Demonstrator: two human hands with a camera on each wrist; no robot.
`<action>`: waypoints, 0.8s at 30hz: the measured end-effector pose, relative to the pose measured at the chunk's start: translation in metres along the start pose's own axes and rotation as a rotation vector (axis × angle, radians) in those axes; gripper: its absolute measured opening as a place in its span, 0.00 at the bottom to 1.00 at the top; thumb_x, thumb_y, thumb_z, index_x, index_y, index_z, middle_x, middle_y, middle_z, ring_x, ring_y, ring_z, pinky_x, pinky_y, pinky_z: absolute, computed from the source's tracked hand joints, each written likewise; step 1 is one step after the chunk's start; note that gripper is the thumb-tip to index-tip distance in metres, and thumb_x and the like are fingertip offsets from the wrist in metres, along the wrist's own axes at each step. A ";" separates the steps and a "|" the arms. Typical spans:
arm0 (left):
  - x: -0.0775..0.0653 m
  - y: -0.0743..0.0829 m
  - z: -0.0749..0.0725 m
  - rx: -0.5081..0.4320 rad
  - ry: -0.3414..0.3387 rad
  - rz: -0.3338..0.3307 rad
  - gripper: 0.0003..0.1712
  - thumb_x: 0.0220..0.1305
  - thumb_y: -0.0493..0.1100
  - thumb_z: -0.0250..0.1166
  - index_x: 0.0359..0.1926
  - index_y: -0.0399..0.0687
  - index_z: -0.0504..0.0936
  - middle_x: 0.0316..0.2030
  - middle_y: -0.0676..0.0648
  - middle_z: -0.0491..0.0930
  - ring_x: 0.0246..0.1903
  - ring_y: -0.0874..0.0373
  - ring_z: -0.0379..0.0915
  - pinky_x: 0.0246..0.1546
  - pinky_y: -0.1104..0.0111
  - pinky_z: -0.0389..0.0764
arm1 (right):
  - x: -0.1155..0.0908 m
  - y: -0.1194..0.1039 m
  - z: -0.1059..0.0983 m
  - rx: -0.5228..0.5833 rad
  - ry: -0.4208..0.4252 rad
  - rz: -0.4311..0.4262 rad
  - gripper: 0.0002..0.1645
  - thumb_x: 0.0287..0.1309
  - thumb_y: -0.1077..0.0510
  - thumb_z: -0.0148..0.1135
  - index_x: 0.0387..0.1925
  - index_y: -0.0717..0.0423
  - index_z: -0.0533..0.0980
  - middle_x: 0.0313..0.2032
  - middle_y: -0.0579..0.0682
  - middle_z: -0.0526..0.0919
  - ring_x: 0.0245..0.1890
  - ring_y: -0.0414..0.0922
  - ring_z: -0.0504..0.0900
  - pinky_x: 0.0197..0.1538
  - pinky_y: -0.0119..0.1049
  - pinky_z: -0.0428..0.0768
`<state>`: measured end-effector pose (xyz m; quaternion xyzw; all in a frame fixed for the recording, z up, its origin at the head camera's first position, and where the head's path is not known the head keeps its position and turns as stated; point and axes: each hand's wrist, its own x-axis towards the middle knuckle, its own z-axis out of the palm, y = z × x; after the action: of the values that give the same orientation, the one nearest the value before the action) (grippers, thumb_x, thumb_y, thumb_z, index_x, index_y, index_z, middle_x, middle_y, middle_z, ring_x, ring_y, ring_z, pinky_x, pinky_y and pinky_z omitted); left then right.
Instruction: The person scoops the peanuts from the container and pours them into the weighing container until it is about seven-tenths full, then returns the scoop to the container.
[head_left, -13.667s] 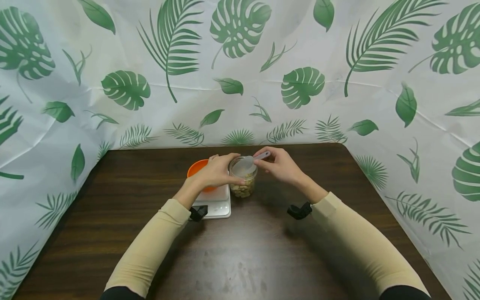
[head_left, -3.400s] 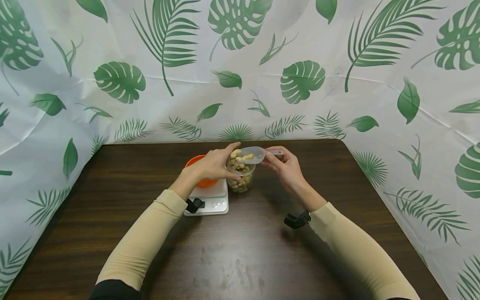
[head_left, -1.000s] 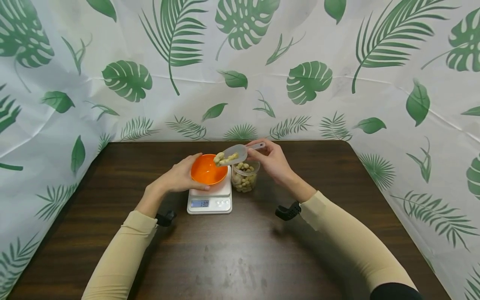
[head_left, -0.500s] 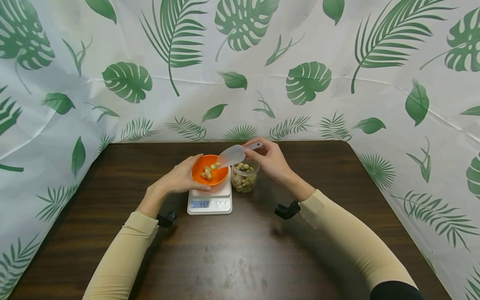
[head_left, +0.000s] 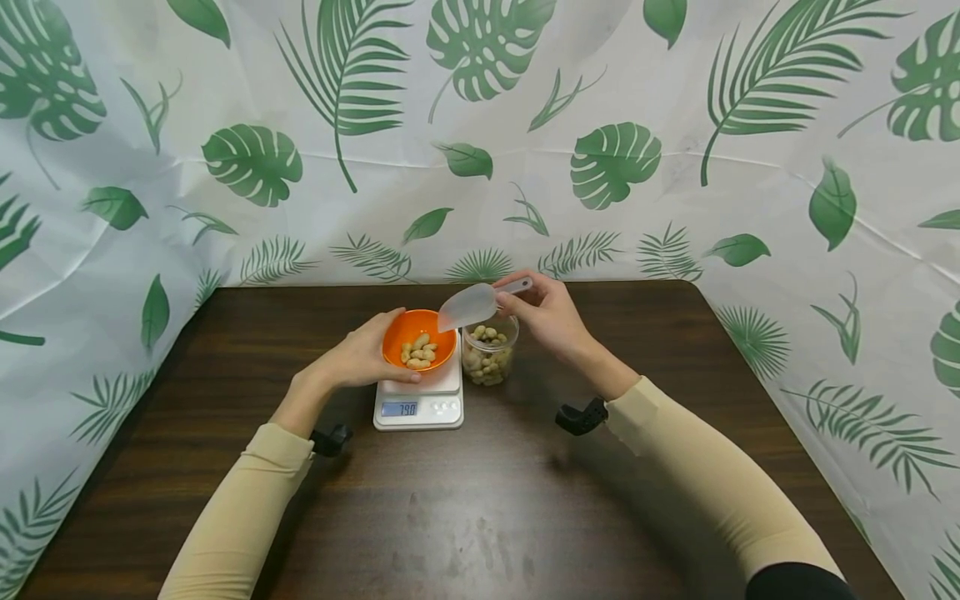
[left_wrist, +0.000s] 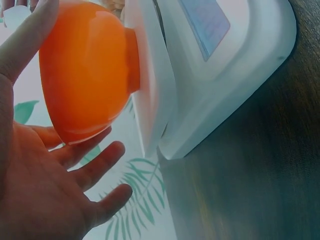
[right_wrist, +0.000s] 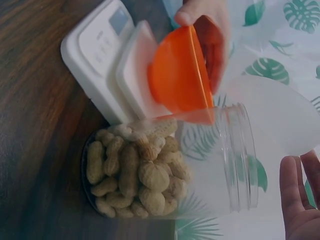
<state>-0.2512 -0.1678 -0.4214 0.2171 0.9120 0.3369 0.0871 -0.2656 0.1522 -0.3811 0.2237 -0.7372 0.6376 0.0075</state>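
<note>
My left hand (head_left: 358, 357) holds the orange bowl (head_left: 397, 331) at its rim, thumb on the near side and fingers around the far side. The bowl sits on a white kitchen scale (head_left: 444, 410) with a lit display, and several unshelled peanuts (head_left: 418, 353) lie inside. By its handle, my right hand (head_left: 553, 318) pinches a translucent scoop (head_left: 467, 307), its tip pointing at the bowl's right rim. No peanuts show on the scoop. Below it, right beside the scale, stands a clear jar (right_wrist: 215, 165) partly filled with peanuts (right_wrist: 145, 175).
Everything stands near the back of a dark wooden table (head_left: 480, 500). A white cloth with green leaf prints (head_left: 525, 125) hangs behind the table and along its sides. Each wrist wears a black band.
My left hand has shifted from the jar's mouth to the bowl. The scoop carried peanuts left from the jar and tipped them into the bowl. The display rose, and the scoop has lifted slightly.
</note>
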 end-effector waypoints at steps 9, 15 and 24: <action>0.000 0.000 0.001 0.034 -0.006 -0.009 0.69 0.50 0.61 0.80 0.80 0.36 0.50 0.74 0.35 0.60 0.71 0.39 0.58 0.67 0.33 0.53 | -0.002 -0.007 -0.013 0.016 0.001 -0.005 0.16 0.72 0.63 0.62 0.55 0.70 0.77 0.52 0.63 0.81 0.45 0.52 0.85 0.51 0.48 0.83; 0.000 0.002 -0.001 0.060 -0.005 -0.013 0.72 0.48 0.64 0.80 0.80 0.36 0.49 0.75 0.35 0.58 0.72 0.38 0.55 0.65 0.29 0.48 | -0.005 -0.008 -0.022 -0.012 0.003 -0.025 0.16 0.72 0.64 0.62 0.55 0.69 0.78 0.52 0.63 0.80 0.44 0.50 0.84 0.50 0.45 0.84; 0.002 0.010 -0.001 0.094 0.037 0.023 0.68 0.47 0.63 0.81 0.79 0.40 0.55 0.78 0.40 0.52 0.74 0.40 0.49 0.66 0.33 0.48 | -0.010 -0.009 -0.035 -0.067 0.020 0.011 0.17 0.72 0.59 0.63 0.56 0.66 0.78 0.51 0.58 0.82 0.44 0.59 0.83 0.50 0.41 0.82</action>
<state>-0.2499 -0.1608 -0.4140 0.2253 0.9257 0.2986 0.0562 -0.2628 0.1880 -0.3689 0.2130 -0.7593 0.6146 0.0190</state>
